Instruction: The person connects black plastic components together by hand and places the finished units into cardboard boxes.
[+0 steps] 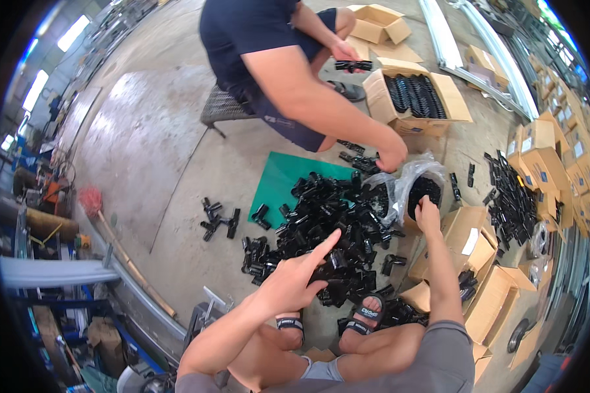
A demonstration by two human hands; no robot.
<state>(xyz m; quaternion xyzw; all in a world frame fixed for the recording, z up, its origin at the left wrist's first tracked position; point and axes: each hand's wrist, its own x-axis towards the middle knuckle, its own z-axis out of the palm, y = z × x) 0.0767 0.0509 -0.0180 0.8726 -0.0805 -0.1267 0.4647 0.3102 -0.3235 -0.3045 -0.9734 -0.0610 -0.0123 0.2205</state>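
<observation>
— Concrete workshop floor (177, 164): what are the fingers doing?

— Left hand (295, 278) points, forefinger out, empty, over the heap of black moulded plastic fittings (328, 229). Right hand (428, 213) dips into the clear plastic bag (418, 180); its grasp is hidden.

— Handling?

— Likely light, stiff, smooth; pinch one by its tube.

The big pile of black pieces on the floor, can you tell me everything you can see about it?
The pile of black pieces is a loose heap of small, shiny, plastic-looking parts lying jumbled on the concrete floor, partly covering a green sheet. The person's left hand hovers over its near edge, one finger pointing. A few pieces lie scattered apart to the left.
</observation>
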